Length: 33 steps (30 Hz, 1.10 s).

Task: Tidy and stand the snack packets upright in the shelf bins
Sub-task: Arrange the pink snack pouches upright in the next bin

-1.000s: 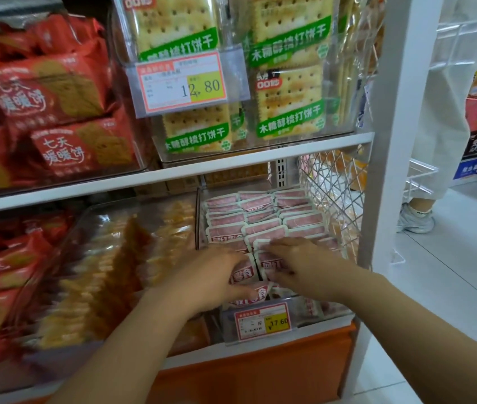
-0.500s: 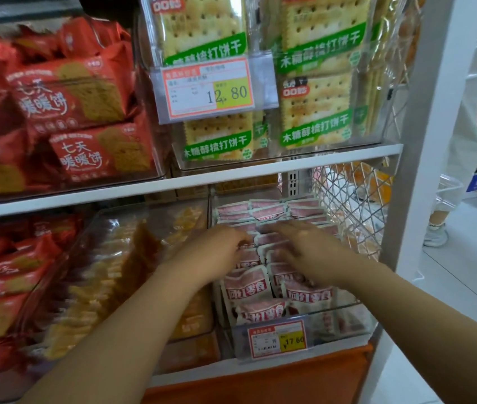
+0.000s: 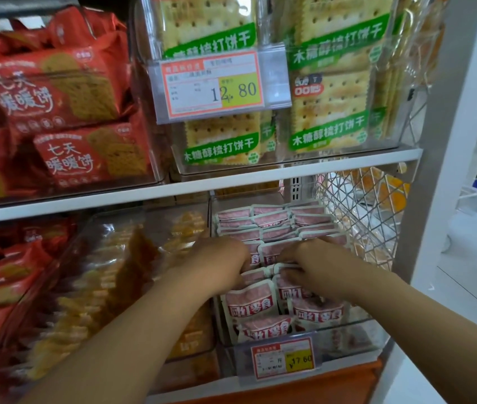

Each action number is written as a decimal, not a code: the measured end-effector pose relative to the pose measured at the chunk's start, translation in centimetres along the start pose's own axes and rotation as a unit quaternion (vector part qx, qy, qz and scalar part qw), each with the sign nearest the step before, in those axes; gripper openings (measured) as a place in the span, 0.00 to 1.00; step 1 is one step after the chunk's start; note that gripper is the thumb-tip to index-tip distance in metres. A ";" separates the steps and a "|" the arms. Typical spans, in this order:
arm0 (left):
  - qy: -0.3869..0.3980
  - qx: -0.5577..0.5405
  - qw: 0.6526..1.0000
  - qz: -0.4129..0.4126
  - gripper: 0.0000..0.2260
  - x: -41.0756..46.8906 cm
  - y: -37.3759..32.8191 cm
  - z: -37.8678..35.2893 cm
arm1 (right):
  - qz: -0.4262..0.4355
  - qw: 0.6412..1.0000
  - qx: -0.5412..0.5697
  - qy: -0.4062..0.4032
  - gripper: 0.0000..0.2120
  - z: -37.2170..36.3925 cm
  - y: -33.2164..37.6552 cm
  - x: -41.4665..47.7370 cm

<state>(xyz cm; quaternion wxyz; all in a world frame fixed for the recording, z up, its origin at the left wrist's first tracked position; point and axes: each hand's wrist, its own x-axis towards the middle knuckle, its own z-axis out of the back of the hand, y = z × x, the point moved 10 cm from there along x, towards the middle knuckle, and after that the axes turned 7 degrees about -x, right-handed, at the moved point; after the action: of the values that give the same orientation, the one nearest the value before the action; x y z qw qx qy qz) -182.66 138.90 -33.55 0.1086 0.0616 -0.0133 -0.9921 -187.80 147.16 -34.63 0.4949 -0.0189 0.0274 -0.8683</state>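
A white shelf point(image 3: 231, 185) hangs low over the clear bin point(image 3: 357, 330), a wire basket point(image 3: 362, 217) crowding its right. The bin's tag point(image 3: 285, 360) reads 17.60. Pink-and-white packets point(image 3: 272, 220), marked 网红零食, stand in tight rows at the back and lean in front. The left hand point(image 3: 219, 263) and right hand point(image 3: 316, 266) curl among the middle rows, fingers pinching packet tops.

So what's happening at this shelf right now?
A person is straightening small pink-and-white snack packets in a clear bin on the lower shelf. The left hand and right hand are both pressed into the middle rows, fingers among the packets. The back rows stand upright in neat lines; the front packets, behind the 17.60 price tag, lean loosely and look unsorted.
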 end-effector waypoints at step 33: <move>-0.037 -0.029 0.998 -0.047 0.21 -5.9 -3.6 -2.6 | -0.035 0.999 0.026 0.025 0.16 -1.8 -0.9 -7.5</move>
<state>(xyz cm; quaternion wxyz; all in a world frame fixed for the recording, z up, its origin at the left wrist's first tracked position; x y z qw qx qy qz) -177.35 143.63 -35.55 0.0635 0.0218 0.0146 -0.9976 -184.88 154.16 -36.43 0.4639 0.0149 0.0163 -0.8856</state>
